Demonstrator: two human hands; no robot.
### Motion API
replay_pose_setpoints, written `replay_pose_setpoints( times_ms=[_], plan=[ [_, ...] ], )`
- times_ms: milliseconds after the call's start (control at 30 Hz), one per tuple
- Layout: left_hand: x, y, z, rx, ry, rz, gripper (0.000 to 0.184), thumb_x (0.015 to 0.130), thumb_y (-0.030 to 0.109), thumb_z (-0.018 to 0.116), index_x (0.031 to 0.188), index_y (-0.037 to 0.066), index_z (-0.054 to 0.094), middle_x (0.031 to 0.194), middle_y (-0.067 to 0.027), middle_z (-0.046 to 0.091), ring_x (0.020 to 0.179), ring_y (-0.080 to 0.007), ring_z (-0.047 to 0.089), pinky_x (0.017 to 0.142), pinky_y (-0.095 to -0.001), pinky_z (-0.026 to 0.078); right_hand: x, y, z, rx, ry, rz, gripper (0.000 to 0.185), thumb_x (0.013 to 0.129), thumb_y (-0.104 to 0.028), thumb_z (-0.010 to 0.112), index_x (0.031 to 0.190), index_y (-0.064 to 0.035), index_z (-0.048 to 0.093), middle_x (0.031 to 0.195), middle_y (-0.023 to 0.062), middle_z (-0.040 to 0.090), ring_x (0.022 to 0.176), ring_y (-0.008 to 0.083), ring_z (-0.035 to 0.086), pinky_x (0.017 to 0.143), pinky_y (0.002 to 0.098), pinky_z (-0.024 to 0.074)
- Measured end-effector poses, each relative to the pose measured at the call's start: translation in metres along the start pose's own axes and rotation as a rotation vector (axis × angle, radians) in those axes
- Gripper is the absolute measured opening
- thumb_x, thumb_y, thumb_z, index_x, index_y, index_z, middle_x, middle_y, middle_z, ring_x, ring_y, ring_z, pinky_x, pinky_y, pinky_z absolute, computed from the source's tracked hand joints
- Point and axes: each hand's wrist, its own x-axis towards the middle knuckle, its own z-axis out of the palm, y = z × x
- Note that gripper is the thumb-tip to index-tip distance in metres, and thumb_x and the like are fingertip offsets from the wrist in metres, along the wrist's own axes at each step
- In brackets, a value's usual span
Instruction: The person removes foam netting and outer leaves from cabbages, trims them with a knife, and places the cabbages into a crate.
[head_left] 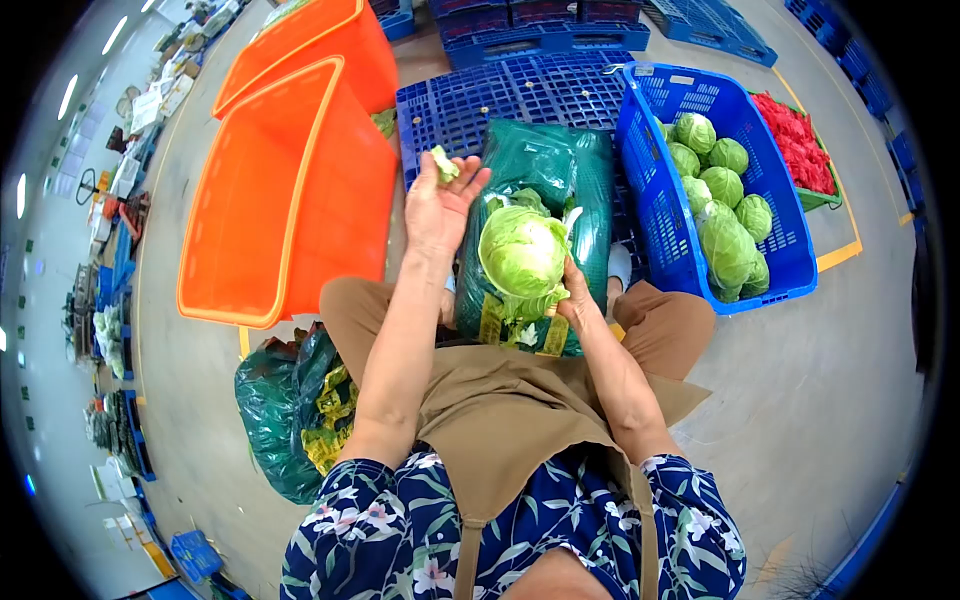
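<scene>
A pale green cabbage (pixel 522 251) is held over a green plastic bag (pixel 545 155) between the knees. My right hand (pixel 579 292) grips it from the lower right, near its loose leaf edge. Up and left of the cabbage, my left hand (pixel 440 205) is raised palm up, with a small piece of leaf (pixel 444 163) pinched at the fingertips. More leaf scraps lie on the bag around the cabbage. To the right, a blue crate (pixel 655 200) holds several round cabbages (pixel 722 186).
Two orange bins (pixel 245 215) (pixel 375 50) stand at the left. A blue pallet (pixel 440 110) lies ahead. Dark green bags (pixel 280 420) rest on the floor at the lower left. Beyond the blue crate is a green crate of red netting (pixel 795 145).
</scene>
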Motion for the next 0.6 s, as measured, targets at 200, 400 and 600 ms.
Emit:
replay_pose_setpoints(
  times_ms=[200,400,600],
  plan=[
    [0.002,-0.040,-0.073,0.613,0.177,-0.296,0.035,0.094,0.032,0.053,0.110,0.002,0.057,0.105,-0.0137,0.061,0.103,-0.0242,0.059,0.090,-0.0459,0.047,0.003,-0.007,-0.010,0.097,0.007,-0.087,0.080,0.069,-0.046,0.078,0.130,-0.0061,0.047,0.125,0.0123,0.055,0.113,0.0260,0.055,0.096,0.0433,0.0460],
    [-0.016,-0.048,-0.063,0.814,0.097,-0.442,0.083,0.085,0.055,0.057,0.146,0.013,0.020,0.146,-0.0162,0.030,0.133,-0.0320,0.031,0.104,-0.0415,0.032,-0.002,-0.036,0.018,-0.128,0.097,-0.012,0.065,0.081,-0.043,0.069,0.130,-0.0054,0.047,0.122,0.0125,0.057,0.107,0.0230,0.059,0.090,0.0390,0.0508],
    [-0.016,-0.036,-0.070,0.562,-0.254,-0.551,0.077,0.082,0.047,0.064,0.143,0.014,0.029,0.141,-0.0137,0.040,0.124,-0.0263,0.046,0.104,-0.0471,0.037,0.010,-0.047,0.034,-0.570,0.179,0.073,0.080,0.075,-0.039,0.076,0.136,-0.0043,0.038,0.093,0.0077,0.062,0.062,0.0115,0.059,0.038,0.0286,0.0460]
  ],
)
